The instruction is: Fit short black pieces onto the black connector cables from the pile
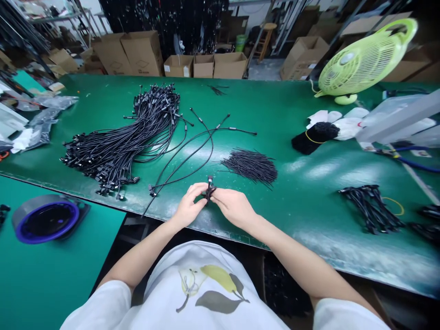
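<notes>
Near the front edge of the green table, my left hand and my right hand meet around a small coiled black cable. Its connector end points up between my fingers. Both hands are closed on the cable, the fingertips pinching it from either side. Just beyond lie a few loose black cables, crossing one another. A flat pile of short black ties is to the right of them. Behind my left hand spreads a large heap of black cables with connectors at both ends.
At the right lie bundled coiled cables and a black bundle held by a yellow band. A green fan stands at the back right. Cardboard boxes line the far edge. A purple-rimmed roll sits at lower left.
</notes>
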`<state>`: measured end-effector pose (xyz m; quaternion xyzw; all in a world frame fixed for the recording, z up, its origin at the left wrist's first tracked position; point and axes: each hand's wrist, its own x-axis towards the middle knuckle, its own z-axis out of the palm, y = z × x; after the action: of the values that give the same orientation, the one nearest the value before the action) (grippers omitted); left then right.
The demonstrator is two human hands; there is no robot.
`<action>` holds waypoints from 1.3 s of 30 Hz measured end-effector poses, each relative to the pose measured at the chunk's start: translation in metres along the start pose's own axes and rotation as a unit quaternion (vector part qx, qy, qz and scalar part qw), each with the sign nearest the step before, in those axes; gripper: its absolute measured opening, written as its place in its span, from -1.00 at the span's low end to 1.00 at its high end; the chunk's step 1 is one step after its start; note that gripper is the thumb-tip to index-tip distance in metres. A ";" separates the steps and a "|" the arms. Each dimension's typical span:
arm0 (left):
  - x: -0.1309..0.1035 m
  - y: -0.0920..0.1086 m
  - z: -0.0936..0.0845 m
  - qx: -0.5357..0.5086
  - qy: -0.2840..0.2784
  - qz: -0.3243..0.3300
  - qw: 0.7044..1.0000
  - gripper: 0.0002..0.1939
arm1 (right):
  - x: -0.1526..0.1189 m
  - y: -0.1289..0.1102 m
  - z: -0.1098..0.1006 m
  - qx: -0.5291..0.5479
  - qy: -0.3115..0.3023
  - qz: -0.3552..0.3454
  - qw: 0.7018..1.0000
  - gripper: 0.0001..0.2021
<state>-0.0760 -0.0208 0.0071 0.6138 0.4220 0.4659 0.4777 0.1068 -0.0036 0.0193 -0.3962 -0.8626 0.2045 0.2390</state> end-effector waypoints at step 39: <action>-0.016 -0.050 -0.090 0.520 0.094 -0.010 0.849 -0.54 | -0.257 0.221 -0.176 -0.303 0.316 0.443 0.782 -0.55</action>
<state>-0.1705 -0.0097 -0.0349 0.7216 0.6512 0.2293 0.0515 0.4843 -0.0430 -0.0236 -0.8293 -0.4855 -0.1207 0.2491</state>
